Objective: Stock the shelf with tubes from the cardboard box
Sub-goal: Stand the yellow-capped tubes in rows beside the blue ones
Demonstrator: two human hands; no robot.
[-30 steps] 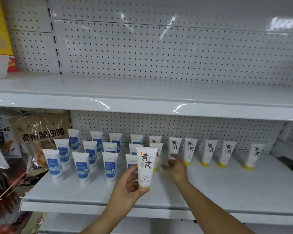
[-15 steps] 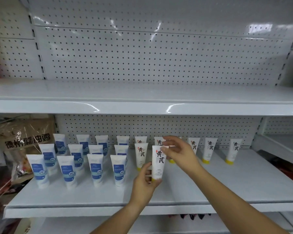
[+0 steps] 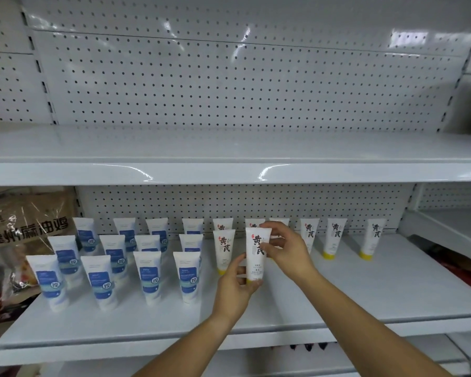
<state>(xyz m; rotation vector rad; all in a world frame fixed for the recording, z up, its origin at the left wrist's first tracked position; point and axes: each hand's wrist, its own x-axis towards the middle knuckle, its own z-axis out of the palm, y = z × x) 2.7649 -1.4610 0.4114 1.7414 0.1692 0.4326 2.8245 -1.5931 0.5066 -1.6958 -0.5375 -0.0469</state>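
With many tubes already standing on the shelf [image 3: 365, 300], both hands, the left hand [image 3: 235, 285] and the right hand [image 3: 288, 251], grip one tube [image 3: 256, 254] near 6 o'clock, leaving room toward 3 o'clock.

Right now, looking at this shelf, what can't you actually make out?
- Cardboard box: not in the head view at all.
- Base of the held tube: covered by the left hand.
- Back-row tube behind the right hand: mostly hidden.
- Brown bag: cut by the left edge.
- Small print on the blue tubes: too small.
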